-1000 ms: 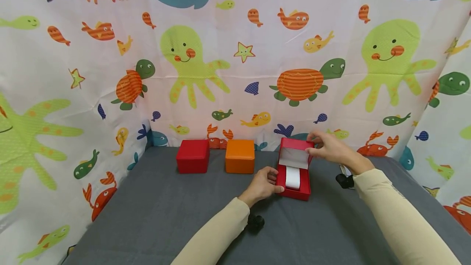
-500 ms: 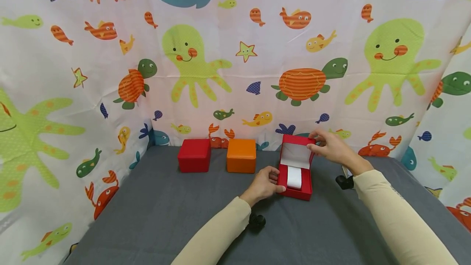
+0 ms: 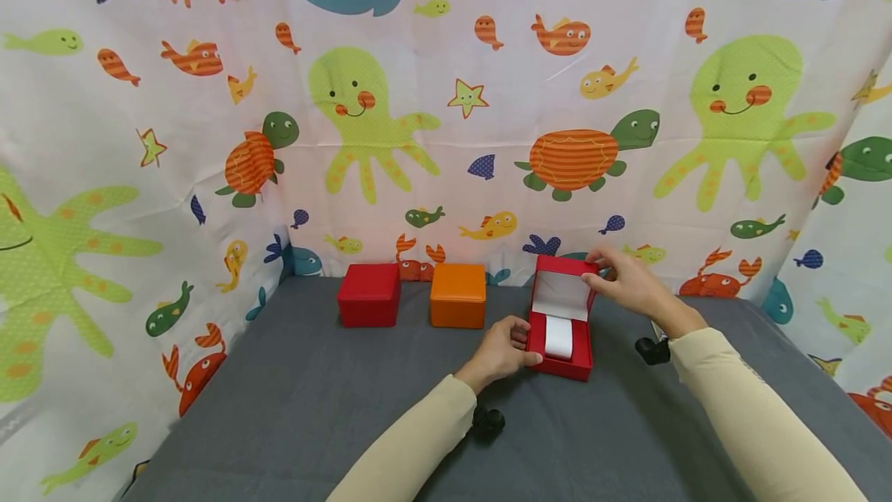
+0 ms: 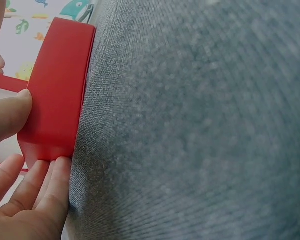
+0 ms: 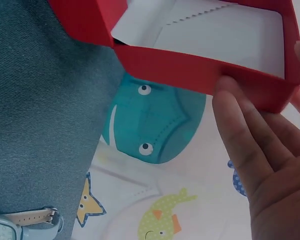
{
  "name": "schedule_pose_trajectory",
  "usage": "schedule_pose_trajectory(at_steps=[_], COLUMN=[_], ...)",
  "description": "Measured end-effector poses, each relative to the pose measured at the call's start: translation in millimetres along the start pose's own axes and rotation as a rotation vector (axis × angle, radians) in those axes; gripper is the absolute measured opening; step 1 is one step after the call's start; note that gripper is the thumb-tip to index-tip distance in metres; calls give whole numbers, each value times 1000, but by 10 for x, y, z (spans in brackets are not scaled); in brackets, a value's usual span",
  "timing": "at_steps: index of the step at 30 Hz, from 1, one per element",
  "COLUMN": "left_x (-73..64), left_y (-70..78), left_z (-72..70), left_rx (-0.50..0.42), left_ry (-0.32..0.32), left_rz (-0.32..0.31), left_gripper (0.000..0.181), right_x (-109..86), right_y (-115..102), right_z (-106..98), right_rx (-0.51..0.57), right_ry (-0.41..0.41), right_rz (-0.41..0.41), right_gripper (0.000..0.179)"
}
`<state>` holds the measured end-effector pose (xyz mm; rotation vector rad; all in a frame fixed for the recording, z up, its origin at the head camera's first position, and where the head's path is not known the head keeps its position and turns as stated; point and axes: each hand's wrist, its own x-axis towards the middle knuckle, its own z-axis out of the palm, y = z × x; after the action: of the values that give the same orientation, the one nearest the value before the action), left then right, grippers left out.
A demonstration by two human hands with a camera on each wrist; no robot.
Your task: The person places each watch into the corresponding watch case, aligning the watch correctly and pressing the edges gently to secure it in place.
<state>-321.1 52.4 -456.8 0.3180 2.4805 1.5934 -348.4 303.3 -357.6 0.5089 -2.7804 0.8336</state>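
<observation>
A red watch box (image 3: 566, 368) stands on the grey tabletop with its lid raised, a white cushion (image 3: 558, 338) inside the base. My left hand (image 3: 498, 351) grips the base at its near left corner; the left wrist view has the thumb on one face of the box (image 4: 60, 90) and the fingertips against the adjoining side. My right hand (image 3: 630, 281) holds the raised lid (image 3: 560, 297) by its upper right edge. In the right wrist view, several fingers press the lid's outer wall (image 5: 190, 71), and its pale lining shows.
To the left stand a closed red box (image 3: 369, 297) and a closed orange box (image 3: 458, 297), side by side before the sea-animal curtain (image 3: 390, 122). A watch (image 5: 32, 218) with a pale strap lies on the cloth near my right wrist, mostly hidden in the head view.
Over the first half second the lid tips further back, my right hand rising slightly with it. Since then, hands and box have hardly moved.
</observation>
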Motion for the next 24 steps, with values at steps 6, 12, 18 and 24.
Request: schedule_pose_trajectory(at_steps=[6, 12, 18, 24], left_x=[-5, -2, -20, -3], left_y=[-13, -7, 2, 47], left_z=[-5, 2, -15, -8], left_rx=[-1, 16, 25, 226], left_ry=[-1, -9, -22, 21], left_rz=[3, 18, 32, 182], left_gripper=[45, 45, 46, 46], right_x=[-39, -158, -327, -536], right_y=[-16, 5, 84, 247], right_z=[53, 77, 115, 111], right_rx=[-38, -5, 39, -27], right_ry=[45, 68, 68, 74], right_rz=[-48, -46, 8, 58], right_gripper=[40, 54, 64, 66])
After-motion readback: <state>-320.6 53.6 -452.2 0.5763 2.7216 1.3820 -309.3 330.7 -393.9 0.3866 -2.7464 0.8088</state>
